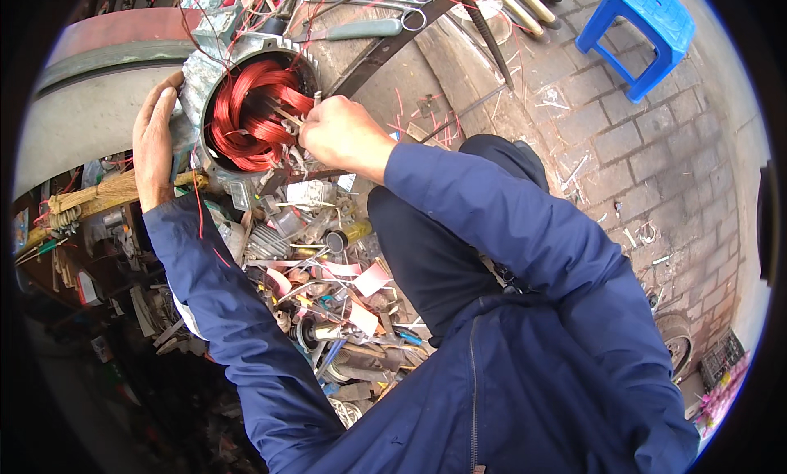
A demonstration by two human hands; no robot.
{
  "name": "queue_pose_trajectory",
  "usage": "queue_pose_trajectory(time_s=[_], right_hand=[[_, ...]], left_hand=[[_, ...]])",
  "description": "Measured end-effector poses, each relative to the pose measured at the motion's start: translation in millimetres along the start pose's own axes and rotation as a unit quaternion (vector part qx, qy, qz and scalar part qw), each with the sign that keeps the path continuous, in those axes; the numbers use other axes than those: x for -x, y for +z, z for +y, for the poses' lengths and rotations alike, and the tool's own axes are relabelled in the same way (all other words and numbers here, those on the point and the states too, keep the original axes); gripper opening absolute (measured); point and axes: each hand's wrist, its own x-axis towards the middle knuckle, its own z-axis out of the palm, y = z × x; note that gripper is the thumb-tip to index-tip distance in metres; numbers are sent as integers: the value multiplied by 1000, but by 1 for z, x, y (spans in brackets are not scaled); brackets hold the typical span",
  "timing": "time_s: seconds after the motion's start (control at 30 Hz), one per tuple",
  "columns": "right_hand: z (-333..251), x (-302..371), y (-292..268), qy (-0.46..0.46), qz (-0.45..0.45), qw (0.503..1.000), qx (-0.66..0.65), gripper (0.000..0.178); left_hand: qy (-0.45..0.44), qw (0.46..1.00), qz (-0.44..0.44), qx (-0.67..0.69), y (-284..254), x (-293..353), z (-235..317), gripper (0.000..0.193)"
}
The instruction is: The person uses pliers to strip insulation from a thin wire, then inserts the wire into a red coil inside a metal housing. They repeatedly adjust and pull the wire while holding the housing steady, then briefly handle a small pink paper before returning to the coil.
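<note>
**Two hands at the windings of a motor stator**

The left hand lies flat along the outer wall of the motor stator, with the fingers stretched upward and the palm pressed to the grey metal housing. It steadies the housing and does not close around anything. The left forearm, in a dark blue sleeve, rises from the lower edge.

The right hand reaches in from the right with a bent wrist, and its fingers are pinched shut at the mouth of the stator. It seems to pinch a thin pale strip among the coils, but the strip is too small to name with certainty.

The stator sits between both hands, and its round opening faces the camera. Inside the pinch point the red copper windings fill the bore in glossy, looping bundles. The housing rim is ribbed and dull.

Just below the grip lies a dense heap of metal scrap, with pale paper strips, screws and small parts, so there is little free room there. Above the grip, scissors lie on a worn bench. To the right of the grip the brick pavement is more open, and a blue plastic stool stands well apart.
</note>
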Motion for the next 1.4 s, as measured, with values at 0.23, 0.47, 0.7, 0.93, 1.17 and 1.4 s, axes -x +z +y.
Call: queue_pose_trajectory(time_s=[0.23, 0.47, 0.7, 0.93, 1.17, 1.4], right_hand=[[7, 11, -10, 9, -22, 1000, 16, 32], [5, 7, -9, 2, -17, 1000, -9, 31], [2, -1, -5, 58, -5, 998, -2, 29], [7, -3, 2, 50, 19, 998, -22, 29], [-2, -6, -1, 78, 6, 995, -60, 28], [-7, -4, 3, 94, 25, 992, -77, 26]], left_hand=[[-10, 1000, 4, 9, -2, -1, -5, 38], [0, 1000, 4, -4, 0, 1, 0, 39], [-12, 1000, 11, -2, 2, 3, 5, 39], [-5, 1000, 5, 24, 2, 4, 3, 39], [-16, 1000, 11, 22, 3, 5, 7, 40], [-8, 999, 13, 28, 5, 7, 9, 40]])
